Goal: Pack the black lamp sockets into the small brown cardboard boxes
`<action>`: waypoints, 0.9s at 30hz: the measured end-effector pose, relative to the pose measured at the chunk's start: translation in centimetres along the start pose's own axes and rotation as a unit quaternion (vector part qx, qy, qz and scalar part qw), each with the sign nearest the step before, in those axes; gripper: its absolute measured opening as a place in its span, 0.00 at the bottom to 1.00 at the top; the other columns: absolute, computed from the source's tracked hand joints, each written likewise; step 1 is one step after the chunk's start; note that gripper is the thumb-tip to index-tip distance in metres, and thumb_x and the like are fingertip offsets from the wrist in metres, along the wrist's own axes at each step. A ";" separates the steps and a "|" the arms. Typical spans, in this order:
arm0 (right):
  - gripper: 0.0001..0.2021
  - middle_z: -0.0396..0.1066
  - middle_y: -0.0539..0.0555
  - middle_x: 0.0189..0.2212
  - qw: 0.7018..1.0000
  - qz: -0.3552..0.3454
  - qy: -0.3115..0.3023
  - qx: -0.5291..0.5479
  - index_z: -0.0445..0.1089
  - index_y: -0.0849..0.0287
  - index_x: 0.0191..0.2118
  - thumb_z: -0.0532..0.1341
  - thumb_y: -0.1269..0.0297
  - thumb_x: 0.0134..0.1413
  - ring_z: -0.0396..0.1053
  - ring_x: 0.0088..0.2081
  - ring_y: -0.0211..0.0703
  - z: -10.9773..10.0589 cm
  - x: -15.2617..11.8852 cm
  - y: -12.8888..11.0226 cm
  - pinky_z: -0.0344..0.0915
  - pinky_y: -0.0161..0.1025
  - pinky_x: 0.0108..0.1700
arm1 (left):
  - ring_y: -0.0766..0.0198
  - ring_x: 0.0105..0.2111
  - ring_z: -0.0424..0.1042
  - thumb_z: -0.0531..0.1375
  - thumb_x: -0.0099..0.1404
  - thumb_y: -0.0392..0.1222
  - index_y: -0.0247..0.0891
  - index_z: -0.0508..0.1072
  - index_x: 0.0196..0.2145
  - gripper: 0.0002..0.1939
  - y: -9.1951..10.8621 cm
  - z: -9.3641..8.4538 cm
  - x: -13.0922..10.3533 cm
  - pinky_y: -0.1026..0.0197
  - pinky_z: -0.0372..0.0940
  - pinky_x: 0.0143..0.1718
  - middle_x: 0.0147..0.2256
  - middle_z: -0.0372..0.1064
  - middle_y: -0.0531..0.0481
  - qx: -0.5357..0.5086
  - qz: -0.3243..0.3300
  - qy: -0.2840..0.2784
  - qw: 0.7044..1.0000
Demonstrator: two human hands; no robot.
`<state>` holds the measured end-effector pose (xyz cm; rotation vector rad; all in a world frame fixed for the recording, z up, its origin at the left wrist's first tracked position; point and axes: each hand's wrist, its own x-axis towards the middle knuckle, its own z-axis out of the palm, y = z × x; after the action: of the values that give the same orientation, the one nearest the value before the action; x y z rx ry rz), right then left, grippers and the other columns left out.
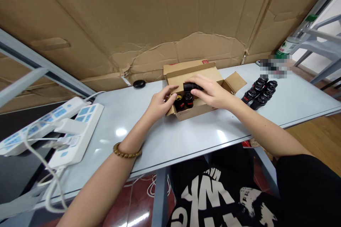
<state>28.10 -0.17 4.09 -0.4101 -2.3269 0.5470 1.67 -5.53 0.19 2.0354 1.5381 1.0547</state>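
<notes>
An open cardboard box (190, 113) lies on the table in front of me. My left hand (160, 103) grips the box's left end, its thumb and forefinger reaching over the edge. My right hand (211, 92) holds a small black bottle (189, 87) tilted on its side above the box's opening. Inside, at the left end, two black bottles stand side by side: a left bottle (179, 103) with a gold-coloured ring on top and a right bottle (188, 100) with a dark cap. Both show red marks. My right fingers hide part of the held bottle.
Several black bottles (259, 94) stand grouped at right. A black round object (139, 84) lies behind the box at left. White power strips (77, 134) with cables occupy the table's left end. A green-capped plastic bottle (291, 42) stands far right. A large cardboard sheet (149, 14) rises behind the table.
</notes>
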 end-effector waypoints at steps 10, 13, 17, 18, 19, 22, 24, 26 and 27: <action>0.15 0.78 0.63 0.53 1.000 -0.014 0.005 -0.002 0.71 0.56 0.60 0.61 0.64 0.71 0.75 0.54 0.56 -0.2 -0.2 0.1 0.73 0.57 0.59 | 0.50 0.48 0.80 0.57 0.76 0.54 0.35 0.77 0.64 0.27 -0.1 0.1 0.0 0.52 0.75 0.51 0.53 0.82 0.41 0.001 0.005 0.003 1.000; 0.15 0.77 0.63 0.54 1.000 -0.005 0.011 -0.007 0.71 0.56 0.60 0.61 0.63 0.71 0.75 0.55 0.57 -0.4 -0.2 0.0 0.73 0.57 0.60 | 0.50 0.48 0.80 0.57 0.76 0.54 0.35 0.76 0.64 0.28 0.0 0.0 0.0 0.51 0.74 0.52 0.53 0.82 0.41 0.003 0.006 0.000 1.000; 0.17 0.75 0.63 0.56 1.000 0.021 -0.004 -0.015 0.70 0.55 0.62 0.58 0.58 0.74 0.74 0.58 0.59 -0.7 -0.1 0.0 0.71 0.60 0.63 | 0.49 0.50 0.80 0.57 0.77 0.54 0.38 0.76 0.64 0.26 -0.1 0.1 0.0 0.50 0.74 0.55 0.55 0.82 0.42 0.003 0.002 0.002 1.000; 0.16 0.76 0.63 0.56 0.999 0.024 -0.012 -0.018 0.71 0.55 0.61 0.57 0.58 0.75 0.74 0.58 0.59 -0.7 -0.1 0.1 0.71 0.60 0.62 | 0.48 0.52 0.80 0.56 0.77 0.54 0.38 0.77 0.64 0.26 -0.2 0.2 0.0 0.50 0.74 0.56 0.57 0.81 0.42 0.003 0.003 0.004 1.000; 0.16 0.76 0.63 0.55 0.999 0.026 -0.020 -0.022 0.71 0.56 0.60 0.56 0.59 0.75 0.74 0.57 0.58 -0.8 -0.1 0.1 0.71 0.60 0.62 | 0.48 0.53 0.80 0.55 0.78 0.54 0.38 0.77 0.63 0.26 -0.3 0.2 0.0 0.50 0.74 0.56 0.58 0.81 0.42 0.004 0.005 0.007 1.000; 0.15 0.76 0.63 0.53 0.999 0.029 -0.027 -0.033 0.72 0.57 0.58 0.54 0.60 0.75 0.75 0.55 0.58 -0.9 -0.1 0.4 0.72 0.59 0.62 | 0.46 0.57 0.78 0.52 0.79 0.55 0.37 0.77 0.63 0.27 -0.6 0.4 0.0 0.49 0.72 0.59 0.59 0.80 0.41 0.012 0.008 0.015 1.000; 0.16 0.76 0.64 0.54 0.999 0.036 -0.016 -0.035 0.71 0.57 0.59 0.56 0.58 0.75 0.74 0.57 0.59 -1.0 -0.1 0.4 0.71 0.61 0.63 | 0.46 0.56 0.79 0.51 0.80 0.55 0.37 0.77 0.63 0.27 -0.7 0.5 0.0 0.48 0.72 0.59 0.59 0.80 0.40 0.019 0.004 0.015 1.000; 0.17 0.75 0.65 0.56 0.999 0.041 -0.005 -0.034 0.70 0.56 0.61 0.59 0.57 0.74 0.74 0.59 0.61 -1.0 -0.2 0.5 0.71 0.62 0.64 | 0.46 0.56 0.79 0.50 0.81 0.56 0.37 0.76 0.64 0.28 -0.8 0.5 0.0 0.47 0.72 0.59 0.59 0.80 0.40 0.021 0.002 0.015 1.000; 0.18 0.75 0.64 0.56 0.999 0.039 -0.002 -0.032 0.69 0.55 0.62 0.60 0.57 0.73 0.73 0.59 0.61 -1.0 -0.2 0.4 0.71 0.62 0.64 | 0.46 0.56 0.78 0.50 0.81 0.56 0.37 0.76 0.64 0.28 -0.8 0.6 -0.1 0.47 0.72 0.60 0.60 0.80 0.40 0.020 0.004 0.016 1.000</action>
<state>28.99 0.37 4.42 -0.5317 -2.3449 0.5107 1.60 -5.25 -0.72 2.0615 1.5814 1.0725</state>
